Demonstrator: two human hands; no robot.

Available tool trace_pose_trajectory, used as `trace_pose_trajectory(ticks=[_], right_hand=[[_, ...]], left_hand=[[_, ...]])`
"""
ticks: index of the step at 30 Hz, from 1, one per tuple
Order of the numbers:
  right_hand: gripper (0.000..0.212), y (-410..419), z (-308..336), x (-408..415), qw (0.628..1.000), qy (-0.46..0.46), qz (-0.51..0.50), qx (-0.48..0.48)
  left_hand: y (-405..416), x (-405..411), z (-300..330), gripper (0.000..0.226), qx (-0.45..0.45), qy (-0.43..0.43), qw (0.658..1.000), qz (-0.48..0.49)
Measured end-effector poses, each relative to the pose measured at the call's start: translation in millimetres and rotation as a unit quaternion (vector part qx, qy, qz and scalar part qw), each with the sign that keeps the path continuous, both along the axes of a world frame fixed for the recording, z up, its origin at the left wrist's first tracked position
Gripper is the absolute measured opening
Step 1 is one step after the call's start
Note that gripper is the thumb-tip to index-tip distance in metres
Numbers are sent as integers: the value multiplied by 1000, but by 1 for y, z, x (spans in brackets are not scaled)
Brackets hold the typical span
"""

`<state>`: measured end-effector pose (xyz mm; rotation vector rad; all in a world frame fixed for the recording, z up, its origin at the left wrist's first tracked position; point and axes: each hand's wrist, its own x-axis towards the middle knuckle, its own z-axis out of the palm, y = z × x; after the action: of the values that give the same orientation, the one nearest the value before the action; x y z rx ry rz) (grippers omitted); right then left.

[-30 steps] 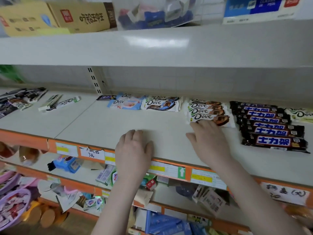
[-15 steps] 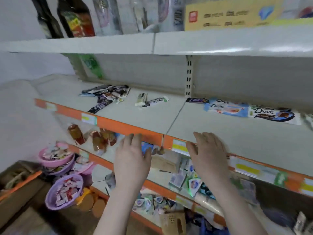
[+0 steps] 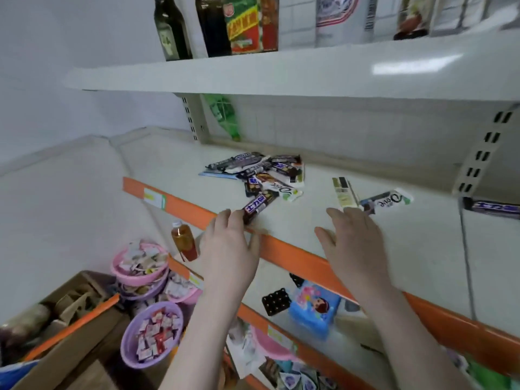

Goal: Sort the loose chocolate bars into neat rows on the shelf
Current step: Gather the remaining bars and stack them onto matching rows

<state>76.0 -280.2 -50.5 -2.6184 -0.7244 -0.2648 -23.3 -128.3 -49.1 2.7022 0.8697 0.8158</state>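
The left hand (image 3: 229, 243) pinches the near end of a dark chocolate bar (image 3: 257, 207) at the shelf's orange edge (image 3: 295, 253). A messy pile of bars (image 3: 261, 171) lies at one o'clock from it. The right hand (image 3: 353, 243) lies flat and loose, holding nothing, with a white bar (image 3: 387, 202) at one o'clock.

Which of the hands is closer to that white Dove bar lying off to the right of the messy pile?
The right hand. Its fingertips lie just short of the white Dove bar, below and left of it. The left hand is well off to the left, touching a dark chocolate bar.
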Motion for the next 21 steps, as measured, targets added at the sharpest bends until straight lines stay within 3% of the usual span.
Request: trace_pose_trajectory(ticks=[11, 13, 16, 21], right_hand=[[47, 56, 6, 71, 980, 6, -183, -74], [52, 54, 4, 76, 962, 41, -255, -86], [64, 50, -1, 81, 935, 95, -332, -83], [67, 50, -7, 87, 932, 130, -337, -17]], left_hand=[[69, 100, -3, 72, 2, 154, 985, -81], [76, 107, -1, 69, -5, 173, 981, -90], [84, 112, 2, 57, -83, 181, 974, -112], [92, 113, 5, 48, -109, 197, 962, -153]])
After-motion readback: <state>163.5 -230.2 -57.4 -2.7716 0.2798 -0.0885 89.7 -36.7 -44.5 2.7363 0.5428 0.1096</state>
